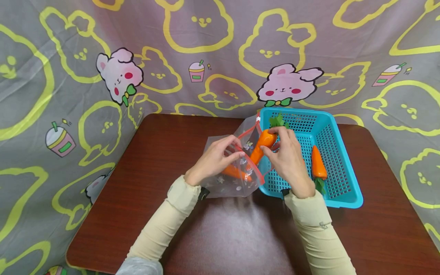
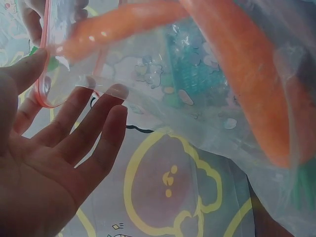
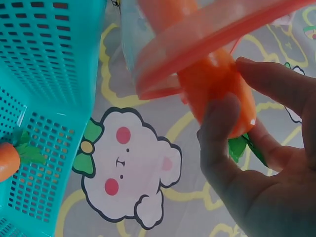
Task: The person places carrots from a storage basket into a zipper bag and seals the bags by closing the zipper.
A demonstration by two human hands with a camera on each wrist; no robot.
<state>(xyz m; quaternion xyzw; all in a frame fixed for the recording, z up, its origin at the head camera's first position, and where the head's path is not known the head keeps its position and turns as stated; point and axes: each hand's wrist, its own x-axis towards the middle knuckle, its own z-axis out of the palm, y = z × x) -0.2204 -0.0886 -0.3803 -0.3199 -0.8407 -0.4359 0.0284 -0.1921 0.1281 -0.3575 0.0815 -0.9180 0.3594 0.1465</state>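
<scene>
A clear zip bag (image 1: pixel 228 189) with a red-edged mouth lies on its side in the head view, its opening facing right. My left hand (image 1: pixel 214 156) pinches the bag's red rim between thumb and fingers. Inside the bag is one carrot (image 2: pixel 252 89), its green top toward the bottom in the left wrist view. My right hand (image 1: pixel 290 162) holds a second carrot (image 1: pixel 267 138) by its thick leafy end. That carrot's narrow part points through the mouth into the bag. Its leaves (image 3: pixel 238 147) show behind the fingers in the right wrist view.
A turquoise perforated basket (image 1: pixel 348 168) stands right of the bag, its left side beneath my right hand. Another carrot (image 1: pixel 318 164) lies in it, tip toward the back. The brown table (image 1: pixel 165 152) meets a patterned cloth (image 1: pixel 220 72) behind.
</scene>
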